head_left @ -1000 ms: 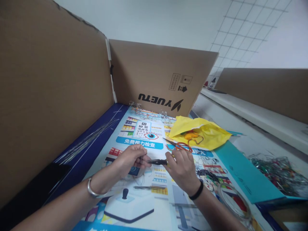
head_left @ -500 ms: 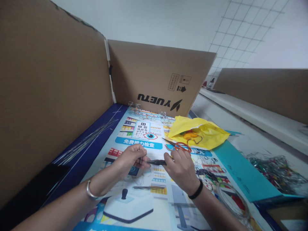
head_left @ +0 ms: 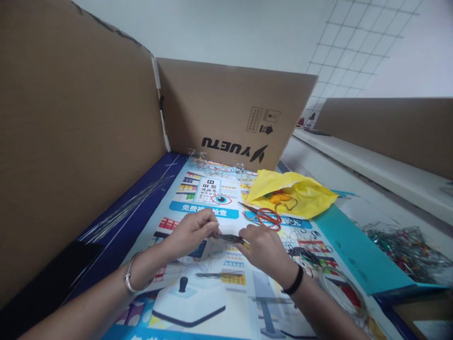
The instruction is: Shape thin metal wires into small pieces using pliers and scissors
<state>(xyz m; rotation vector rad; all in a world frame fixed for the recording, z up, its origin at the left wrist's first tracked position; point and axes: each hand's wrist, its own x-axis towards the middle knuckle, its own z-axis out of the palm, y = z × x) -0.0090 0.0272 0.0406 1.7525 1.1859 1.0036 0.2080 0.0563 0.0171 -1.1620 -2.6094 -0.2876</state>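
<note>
My right hand (head_left: 264,248) is wrapped round a pair of long-nose pliers (head_left: 231,238) with dark jaws and a bit of yellow handle showing. The jaws point left, reaching the fingertips of my left hand (head_left: 200,231). Those fingers are pinched together on a thin wire, mostly hidden by them; faint wire loops hang below. Just beyond my right hand lie orange-handled scissors (head_left: 267,217), blades toward the upper left. Several straight thin wires (head_left: 208,275) rest on the printed sheet (head_left: 240,316) beneath my hands.
A yellow pouch (head_left: 314,198) with orange cord inside lies behind the scissors. Long wires (head_left: 130,205) lie at left, a wire coil (head_left: 343,293) at right. Tangled wire scraps (head_left: 406,250) are farther right. Cardboard panels (head_left: 226,104) stand at the back and left.
My right hand has turned, tilting the pliers so their yellow handle shows. My left fingers have closed in toward the jaw tips. The items on the table stay put.
</note>
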